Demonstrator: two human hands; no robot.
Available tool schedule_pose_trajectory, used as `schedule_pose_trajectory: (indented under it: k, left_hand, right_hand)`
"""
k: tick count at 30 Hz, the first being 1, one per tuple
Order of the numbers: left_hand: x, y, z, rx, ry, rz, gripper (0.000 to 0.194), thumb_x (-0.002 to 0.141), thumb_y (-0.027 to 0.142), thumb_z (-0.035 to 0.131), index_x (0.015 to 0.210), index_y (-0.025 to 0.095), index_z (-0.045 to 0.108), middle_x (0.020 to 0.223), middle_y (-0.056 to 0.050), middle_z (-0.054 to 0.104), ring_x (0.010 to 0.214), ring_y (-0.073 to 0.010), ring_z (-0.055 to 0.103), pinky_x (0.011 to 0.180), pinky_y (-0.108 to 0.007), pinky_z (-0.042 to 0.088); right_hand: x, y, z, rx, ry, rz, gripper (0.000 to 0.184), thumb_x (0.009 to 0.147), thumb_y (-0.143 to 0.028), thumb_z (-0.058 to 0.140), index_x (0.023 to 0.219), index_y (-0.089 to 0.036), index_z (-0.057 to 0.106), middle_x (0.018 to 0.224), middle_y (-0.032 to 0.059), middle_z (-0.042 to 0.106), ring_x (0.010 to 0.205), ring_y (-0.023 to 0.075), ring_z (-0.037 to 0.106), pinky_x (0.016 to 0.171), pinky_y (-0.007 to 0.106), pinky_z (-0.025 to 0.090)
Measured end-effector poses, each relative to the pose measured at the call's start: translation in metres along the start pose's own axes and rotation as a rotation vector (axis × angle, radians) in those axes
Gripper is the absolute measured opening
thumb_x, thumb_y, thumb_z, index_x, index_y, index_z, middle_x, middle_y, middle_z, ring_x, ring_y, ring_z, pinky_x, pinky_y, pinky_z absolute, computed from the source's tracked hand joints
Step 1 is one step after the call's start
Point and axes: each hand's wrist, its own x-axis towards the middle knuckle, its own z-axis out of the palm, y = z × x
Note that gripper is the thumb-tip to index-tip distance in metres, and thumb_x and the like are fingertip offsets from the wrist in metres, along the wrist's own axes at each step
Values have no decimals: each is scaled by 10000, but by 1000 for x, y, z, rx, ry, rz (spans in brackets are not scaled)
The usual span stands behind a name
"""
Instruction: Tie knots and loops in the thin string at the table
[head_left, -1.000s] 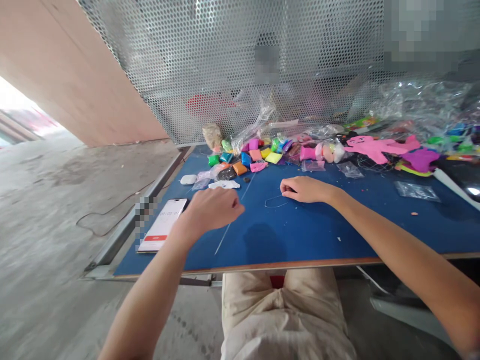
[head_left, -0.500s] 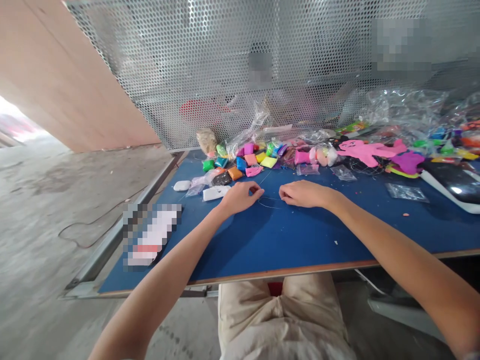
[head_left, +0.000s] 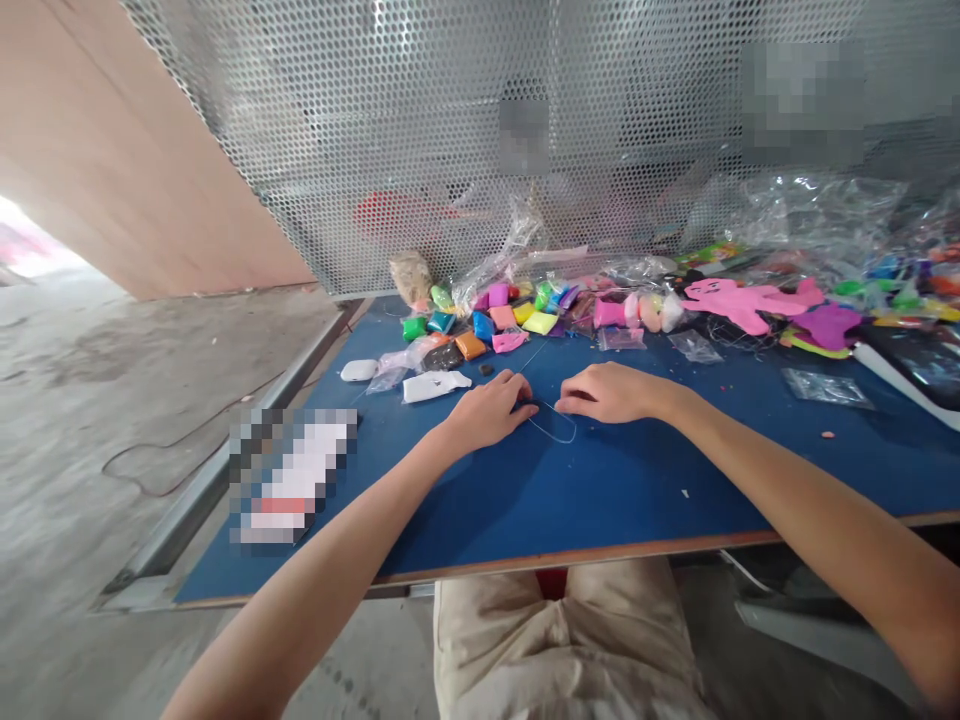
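I note the left hand [head_left: 491, 408] curled at the thin thread [head_left: 555, 438], which loops out between both hands. The right hand [head_left: 611, 392] has bent fingers. Whether either grips it, I cannot tell.

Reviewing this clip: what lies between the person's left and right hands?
In the head view, a thin, pale, looped thread lies between the left hand and right hand, above or on the blue tabletop.

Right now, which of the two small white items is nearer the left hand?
The long white item, just left of the left hand; the rounded white item lies farther left.
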Motion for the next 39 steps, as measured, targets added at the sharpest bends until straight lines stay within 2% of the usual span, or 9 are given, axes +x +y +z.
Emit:
schedule_pose_trajectory:
  k: [4,10,13,16,21,25,31,34,39]
  left_hand:
    - [-2,6,-2,33,-21,-22,288,973,473,449,1056,225,571,1100,-61,607,864,-205,654,685,-300,460]
    - [-4,10,0,68,8,-15,251,980,432,434,1017,222,567,1060,-63,639,823,-216,659,642,-305,448]
    - [-2,10,1,25,66,-41,234,977,419,442,1023,223,560,984,-53,675,813,-221,658,613,-300,427]
    - [3,9,-1,-128,140,-40,211,969,400,476,1026,221,572,958,-36,694,805,-193,649,629,-281,429]
    - [9,5,-3,-417,156,26,205,928,362,562,1033,201,633,937,-11,698,714,-125,591,663,-246,450]
    - [9,4,2,-514,117,64,198,877,357,639,986,195,670,912,-2,699,707,-117,584,665,-239,458]
    - [12,-1,4,-595,226,24,215,838,378,693,934,188,722,866,-18,717,739,-128,601,713,-249,468]
    - [12,-4,1,-676,210,24,277,827,431,703,942,179,717,881,-28,712,723,-125,585,701,-256,468]
    - [12,0,1,-1007,187,-11,426,846,448,688,1162,167,641,1017,-77,730,824,-150,642,741,-271,503]
  right_hand:
    - [-1,2,0,6,-31,-25,279,907,-489,558,846,-238,665,784,15,715,664,172,609,626,295,366]
    - [-1,-4,1,44,-23,-26,405,890,-613,543,846,-230,668,765,25,713,647,172,603,613,293,369]
    - [0,-4,2,46,-18,-45,353,924,-541,529,843,-230,677,758,15,722,647,167,620,627,289,383]
    - [1,5,1,55,32,-54,300,979,-384,454,883,-231,693,748,4,731,650,159,638,656,283,409]
    - [2,26,-6,95,233,-34,292,971,-304,451,1046,-224,722,898,31,768,820,187,690,782,293,454]
    - [3,35,-5,130,222,-42,318,968,-275,441,1102,-231,726,897,23,773,798,174,690,774,288,470]
    - [4,37,-1,243,225,-46,328,976,-313,445,1111,-237,735,831,12,767,588,122,626,642,255,482]
    - [4,36,0,318,243,-40,339,984,-352,445,1136,-234,724,813,13,764,561,113,613,605,245,481]
    - [3,30,1,334,255,-40,307,971,-373,478,1113,-231,711,821,12,770,588,125,652,620,251,482]
